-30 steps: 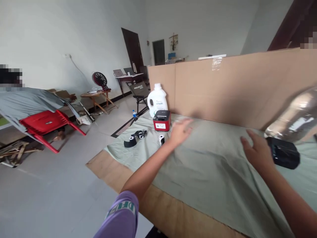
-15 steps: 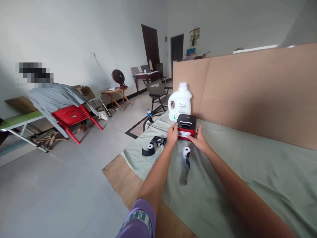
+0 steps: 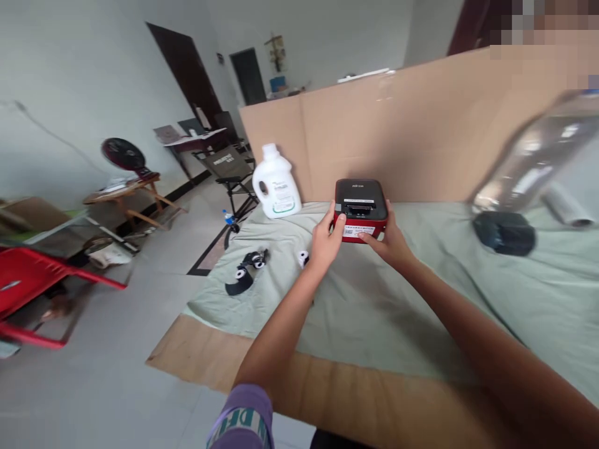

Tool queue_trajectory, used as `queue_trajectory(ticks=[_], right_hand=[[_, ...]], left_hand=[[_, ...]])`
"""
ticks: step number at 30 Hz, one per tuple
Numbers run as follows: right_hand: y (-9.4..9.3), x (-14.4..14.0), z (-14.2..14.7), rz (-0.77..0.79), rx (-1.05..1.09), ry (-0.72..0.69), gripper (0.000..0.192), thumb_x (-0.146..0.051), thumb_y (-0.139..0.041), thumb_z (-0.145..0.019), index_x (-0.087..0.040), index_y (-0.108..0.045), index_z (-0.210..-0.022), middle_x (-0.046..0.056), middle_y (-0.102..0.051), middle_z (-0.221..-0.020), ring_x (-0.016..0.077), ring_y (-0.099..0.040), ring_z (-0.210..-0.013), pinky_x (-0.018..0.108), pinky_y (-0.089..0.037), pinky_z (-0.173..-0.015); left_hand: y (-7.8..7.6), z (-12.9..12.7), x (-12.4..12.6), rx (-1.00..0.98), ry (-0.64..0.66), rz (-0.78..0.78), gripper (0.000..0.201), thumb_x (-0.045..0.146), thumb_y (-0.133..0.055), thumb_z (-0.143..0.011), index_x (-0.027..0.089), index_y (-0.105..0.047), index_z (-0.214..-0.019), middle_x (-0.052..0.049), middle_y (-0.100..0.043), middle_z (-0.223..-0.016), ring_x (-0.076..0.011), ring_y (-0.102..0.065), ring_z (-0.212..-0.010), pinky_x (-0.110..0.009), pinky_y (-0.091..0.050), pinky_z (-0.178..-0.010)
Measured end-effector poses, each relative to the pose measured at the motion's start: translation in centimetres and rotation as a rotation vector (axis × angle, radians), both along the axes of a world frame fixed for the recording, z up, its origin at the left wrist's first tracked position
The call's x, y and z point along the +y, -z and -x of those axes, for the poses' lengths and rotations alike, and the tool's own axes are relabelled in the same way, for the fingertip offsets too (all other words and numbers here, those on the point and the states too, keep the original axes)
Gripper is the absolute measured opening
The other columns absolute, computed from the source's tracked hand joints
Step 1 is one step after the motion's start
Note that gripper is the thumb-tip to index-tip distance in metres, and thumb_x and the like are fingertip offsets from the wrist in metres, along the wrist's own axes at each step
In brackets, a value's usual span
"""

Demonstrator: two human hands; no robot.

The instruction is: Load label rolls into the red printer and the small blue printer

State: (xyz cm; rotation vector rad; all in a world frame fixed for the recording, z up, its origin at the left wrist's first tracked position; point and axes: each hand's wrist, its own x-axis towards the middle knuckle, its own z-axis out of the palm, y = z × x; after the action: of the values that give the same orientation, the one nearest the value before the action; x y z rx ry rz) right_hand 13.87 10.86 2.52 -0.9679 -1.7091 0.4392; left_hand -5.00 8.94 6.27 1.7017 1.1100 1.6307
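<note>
A red and black label printer (image 3: 360, 198) is gripped at its two sides, its paper slot facing up and a white sticker on its front. My left hand (image 3: 326, 240) is closed on its left side, thumb at the front corner. On the opposite side my right hand (image 3: 392, 244) holds it, with the thumb across the front sticker. Left of my left forearm lies a small white paper roll (image 3: 303, 257), partly hidden by that hand. Farther left are more rolls with dark strips (image 3: 239, 282) on the green cloth (image 3: 355, 305).
A white jug (image 3: 277, 184) stands at the cloth's back left, before an upright cardboard panel (image 3: 421, 143). To the right are a dark lump (image 3: 503, 233), a clear plastic-wrapped object (image 3: 528, 159) and a grey tube (image 3: 568, 209). A red chair (image 3: 28, 280) stands left.
The view has swung to the right. The printer, held in both my hands, has moved right, away from the jug and the paper rolls. Things at the right side have come into view.
</note>
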Motion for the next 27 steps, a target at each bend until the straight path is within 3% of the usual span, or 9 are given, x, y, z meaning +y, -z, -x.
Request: queue_trajectory(ticks=[4,8,12,17,22,27], right_hand=[[1.1,-7.4,-6.5,0.002,-0.123,0.115,0.109,-0.059,-0.071,-0.082,-0.019,-0.008,-0.161,0.018,-0.040,-0.157,0.0358,-0.042,-0.143,0.056,-0.034,-0.118],[3.9,-11.8,-9.1,0.018,-0.168,0.155,0.106,-0.063,-0.067,-0.083,-0.016,-0.012,-0.160,0.020,-0.036,-0.159,0.0381,-0.036,-0.146,0.058,-0.031,-0.120],[5.9,-12.5,-9.6,0.047,-0.151,0.173,0.105,-0.064,-0.064,-0.084,-0.015,-0.011,-0.161,0.021,-0.031,-0.161,0.0384,-0.031,-0.149,0.059,-0.028,-0.121],[7.0,-11.9,-10.0,0.090,-0.130,0.171,0.106,-0.062,-0.064,-0.085,-0.015,-0.008,-0.161,0.021,-0.028,-0.163,0.0382,-0.030,-0.149,0.061,-0.027,-0.121],[6.9,-12.0,-10.2,0.113,-0.111,0.155,0.108,-0.059,-0.068,-0.084,-0.019,-0.005,-0.162,0.018,-0.035,-0.160,0.0358,-0.039,-0.145,0.058,-0.034,-0.118],[6.1,-12.4,-10.1,0.138,-0.084,0.156,0.109,-0.054,-0.072,-0.082,-0.023,-0.006,-0.162,0.017,-0.039,-0.158,0.0351,-0.045,-0.141,0.059,-0.040,-0.114]], left_hand=[[2.3,-5.3,-6.0,0.024,0.112,0.078,0.057,0.050,-0.051,-0.099,0.024,-0.049,-0.150,-0.004,-0.059,-0.145,-0.0251,-0.058,-0.131,-0.038,-0.043,-0.115],[5.7,-7.9,-9.3,0.032,0.121,0.134,0.059,0.050,-0.051,-0.099,0.022,-0.049,-0.150,-0.006,-0.057,-0.147,-0.0254,-0.055,-0.135,-0.040,-0.040,-0.118],[7.4,-8.9,-10.0,0.018,0.104,0.143,0.058,0.050,-0.050,-0.099,0.021,-0.050,-0.149,-0.007,-0.055,-0.149,-0.0252,-0.051,-0.139,-0.040,-0.037,-0.121],[7.4,-9.2,-10.0,0.037,0.116,0.164,0.058,0.049,-0.049,-0.099,0.020,-0.048,-0.150,-0.009,-0.056,-0.148,-0.0260,-0.053,-0.137,-0.042,-0.041,-0.118],[7.4,-8.9,-9.9,0.058,0.132,0.140,0.055,0.045,-0.050,-0.099,0.021,-0.049,-0.149,-0.008,-0.056,-0.148,-0.0254,-0.055,-0.135,-0.042,-0.041,-0.118],[7.8,-8.6,-9.4,0.027,0.148,0.126,0.044,0.042,-0.054,-0.097,0.023,-0.060,-0.136,-0.008,-0.064,-0.139,-0.0245,-0.062,-0.124,-0.041,-0.049,-0.109]])
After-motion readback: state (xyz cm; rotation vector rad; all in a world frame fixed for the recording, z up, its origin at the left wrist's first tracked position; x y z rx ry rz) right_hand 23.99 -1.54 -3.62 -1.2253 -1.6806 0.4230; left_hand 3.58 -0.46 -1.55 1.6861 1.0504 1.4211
